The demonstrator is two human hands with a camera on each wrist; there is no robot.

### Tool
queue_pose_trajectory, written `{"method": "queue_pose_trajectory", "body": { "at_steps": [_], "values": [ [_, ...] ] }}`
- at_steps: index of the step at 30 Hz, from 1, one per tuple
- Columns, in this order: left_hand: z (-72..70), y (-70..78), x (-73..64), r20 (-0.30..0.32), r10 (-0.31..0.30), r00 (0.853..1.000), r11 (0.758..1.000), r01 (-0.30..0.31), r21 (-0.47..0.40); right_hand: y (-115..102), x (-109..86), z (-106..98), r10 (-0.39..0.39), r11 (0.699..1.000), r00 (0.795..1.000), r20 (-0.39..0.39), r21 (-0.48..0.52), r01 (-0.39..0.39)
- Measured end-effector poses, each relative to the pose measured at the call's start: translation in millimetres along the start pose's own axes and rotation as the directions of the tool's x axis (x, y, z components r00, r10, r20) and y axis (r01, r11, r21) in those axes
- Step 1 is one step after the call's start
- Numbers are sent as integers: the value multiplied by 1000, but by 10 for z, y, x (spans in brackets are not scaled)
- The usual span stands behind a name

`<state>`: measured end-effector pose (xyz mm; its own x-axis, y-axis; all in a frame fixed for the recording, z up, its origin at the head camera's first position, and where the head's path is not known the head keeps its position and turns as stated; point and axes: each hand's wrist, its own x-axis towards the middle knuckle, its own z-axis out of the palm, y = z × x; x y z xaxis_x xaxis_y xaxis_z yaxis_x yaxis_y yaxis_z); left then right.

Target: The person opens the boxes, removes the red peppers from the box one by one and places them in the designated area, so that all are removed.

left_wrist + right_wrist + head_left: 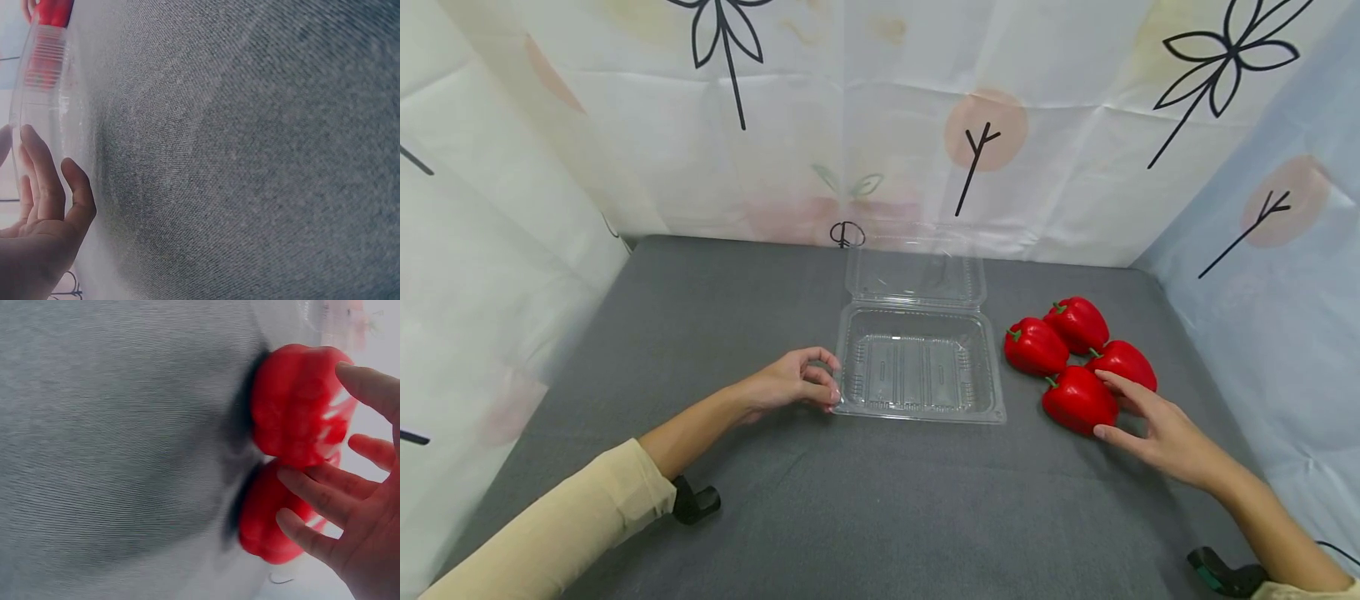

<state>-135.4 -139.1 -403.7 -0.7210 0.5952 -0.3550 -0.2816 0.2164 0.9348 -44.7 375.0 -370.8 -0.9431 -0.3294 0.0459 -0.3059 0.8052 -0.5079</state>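
A clear plastic clamshell container (917, 408) lies with its lid (917, 279) folded back, away from me. My left hand (801, 382) holds the near left corner of its rim between thumb and fingers; the left wrist view shows those fingertips at the container's edge (47, 94). To the right, several red bell peppers with green stems sit in a cluster. Around the nearest bell pepper (1078, 402) my right hand (1157, 433) is spread, thumb on the near side. In the right wrist view its fingers look loosely extended over that pepper (294, 403) and the one beside it (269, 519).
Grey cloth covers the table (865, 517). Behind and at both sides hang printed white curtains (880, 108), close to the table's edges. The other peppers (1036, 346) stand between the container and the right-hand curtain. A dark device is strapped to each wrist.
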Motion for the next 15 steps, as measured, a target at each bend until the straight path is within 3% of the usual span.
{"method": "queue_pose_trajectory", "body": {
  "at_steps": [9,15],
  "values": [
    [-34,-2,3,-4,-8,1000,999,8,44,-51,147,-198,-59,998,996,-67,-14,58],
    [-125,80,6,-115,-12,993,988,30,151,-45,298,-337,-35,996,992,-118,-80,26]
  ]
}}
